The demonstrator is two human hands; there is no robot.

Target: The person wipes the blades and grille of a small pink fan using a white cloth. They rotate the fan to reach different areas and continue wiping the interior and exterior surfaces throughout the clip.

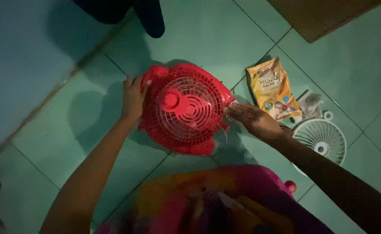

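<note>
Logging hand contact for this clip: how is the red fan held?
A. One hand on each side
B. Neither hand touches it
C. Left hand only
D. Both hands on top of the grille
A: the left hand grips the left edge of the red fan, and the right hand meets its right edge.

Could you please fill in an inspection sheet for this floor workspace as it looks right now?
Surface: green tiled floor, dimly lit, grout lines visible.
Job's things: red fan with a wire grille, held between both hands.
Clutter: yellow packet, a clear plastic bag and a white fan grille lying flat to the right.
Hands: left hand grips the fan's left edge; right hand touches its right edge.
Cables: nothing seen.
Surroundings: brown board at the top right; dark shape at the top; colourful clothing at the bottom.
</note>
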